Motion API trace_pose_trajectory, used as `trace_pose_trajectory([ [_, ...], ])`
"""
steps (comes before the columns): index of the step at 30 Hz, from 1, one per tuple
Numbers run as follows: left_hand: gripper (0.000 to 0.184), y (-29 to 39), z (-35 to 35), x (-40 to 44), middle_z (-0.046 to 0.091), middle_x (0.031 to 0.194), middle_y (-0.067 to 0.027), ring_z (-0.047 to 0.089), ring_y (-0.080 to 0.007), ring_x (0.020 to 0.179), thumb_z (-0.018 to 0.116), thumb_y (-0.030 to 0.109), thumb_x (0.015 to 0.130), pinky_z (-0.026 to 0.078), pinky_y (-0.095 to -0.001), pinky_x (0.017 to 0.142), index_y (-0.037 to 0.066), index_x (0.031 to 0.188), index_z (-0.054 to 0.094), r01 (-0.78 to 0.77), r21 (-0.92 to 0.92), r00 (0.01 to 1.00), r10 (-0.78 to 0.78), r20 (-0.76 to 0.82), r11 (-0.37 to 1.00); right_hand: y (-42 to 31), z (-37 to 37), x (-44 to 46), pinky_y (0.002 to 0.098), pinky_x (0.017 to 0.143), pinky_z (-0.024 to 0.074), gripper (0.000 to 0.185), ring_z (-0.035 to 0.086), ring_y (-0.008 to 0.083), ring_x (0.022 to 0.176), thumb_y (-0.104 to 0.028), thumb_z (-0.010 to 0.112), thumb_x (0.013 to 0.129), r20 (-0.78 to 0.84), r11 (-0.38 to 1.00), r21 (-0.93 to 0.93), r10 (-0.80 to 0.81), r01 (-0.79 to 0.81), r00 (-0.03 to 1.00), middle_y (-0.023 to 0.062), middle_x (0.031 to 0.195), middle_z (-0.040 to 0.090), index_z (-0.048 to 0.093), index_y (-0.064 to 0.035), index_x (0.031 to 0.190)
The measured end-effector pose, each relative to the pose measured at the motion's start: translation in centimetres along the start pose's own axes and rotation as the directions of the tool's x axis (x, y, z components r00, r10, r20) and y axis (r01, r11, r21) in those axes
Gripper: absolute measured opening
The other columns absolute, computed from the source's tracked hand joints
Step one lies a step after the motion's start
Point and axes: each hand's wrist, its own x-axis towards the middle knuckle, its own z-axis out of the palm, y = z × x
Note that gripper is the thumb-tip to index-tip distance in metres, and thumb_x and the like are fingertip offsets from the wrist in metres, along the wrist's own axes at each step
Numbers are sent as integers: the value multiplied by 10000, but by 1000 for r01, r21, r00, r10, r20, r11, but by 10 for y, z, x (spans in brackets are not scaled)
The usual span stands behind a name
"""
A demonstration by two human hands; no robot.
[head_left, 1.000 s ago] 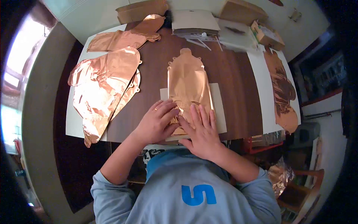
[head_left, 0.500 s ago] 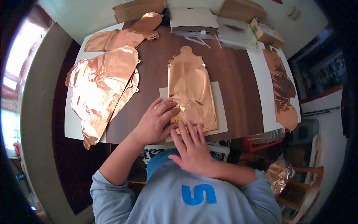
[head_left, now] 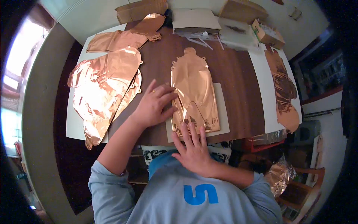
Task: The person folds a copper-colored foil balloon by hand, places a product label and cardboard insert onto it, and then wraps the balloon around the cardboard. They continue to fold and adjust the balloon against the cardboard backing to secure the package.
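Observation:
A flat, folded copper-coloured foil balloon (head_left: pixel 192 80) lies on a white sheet of card (head_left: pixel 223 108) in front of me, its narrow tabbed end pointing away. Small loops stick out along its upper edges. My left hand (head_left: pixel 153 104) rests at the balloon's left edge, fingers bent and apart, fingertips touching the foil. Flat on the near end of the balloon lie the spread fingers of my right hand (head_left: pixel 193 149), with the palm hanging off the table's near edge. Creases run across the lower half of the foil.
More flat foil balloons (head_left: pixel 106 80) are piled at the left, with another stack (head_left: pixel 123 37) behind them. A foil stack (head_left: pixel 281 86) lies along the right edge. At the back stand a white box (head_left: pixel 195 18) and a small carton (head_left: pixel 266 33). A wooden chair (head_left: pixel 309 190) is lower right.
My left hand has moved left and slightly away from me, off the foil's middle to its edge. The foil's lower part looks smoother. My right hand stays at the near end.

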Motion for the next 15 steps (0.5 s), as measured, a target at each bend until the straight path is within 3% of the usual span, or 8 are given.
trace_pose_trajectory([
  [3, 354, -16, -2, 14, 604, 1283, -77, 443, -348, 1357, 731, 285, 835, 195, -612, 1157, 132, 1151, 683, 41, 86, 998, -36, -56, 995, 0, 0, 0, 717, 1121, 122, 838, 187, 478, 1452, -454, 707, 804, 11, 1000, 13, 6, -6, 1000, 279, 1567, 226, 391, -77, 1482],
  [7, 311, -30, 1, 31, 604, 1248, -82, 453, -337, 1331, 732, 296, 809, 245, -584, 1143, 120, 1062, 689, 21, 279, 981, 33, -189, 960, 0, 1, -1, 716, 1118, 140, 840, 189, 468, 1456, -440, 713, 798, 5, 1000, -9, 8, -8, 1000, 265, 1572, 228, 387, -82, 1485],
  [10, 316, -15, 5, 39, 604, 1235, -94, 454, -333, 1324, 716, 250, 815, 268, -582, 1129, 89, 1083, 666, 43, 282, 966, 33, -258, 958, 1, 1, -1, 712, 1119, 149, 844, 188, 465, 1457, -442, 716, 793, -4, 1000, -23, 5, -5, 1000, 255, 1574, 232, 388, -85, 1484],
  [15, 390, 35, 1, 28, 582, 1242, -151, 504, -349, 1255, 697, 163, 811, 392, -525, 1064, 56, 1176, 615, -240, 89, 968, 246, -60, 967, 0, -4, 0, 687, 1126, 158, 822, 221, 470, 1435, -446, 743, 778, 15, 999, -39, 6, -6, 1000, 250, 1551, 269, 428, -105, 1457],
])
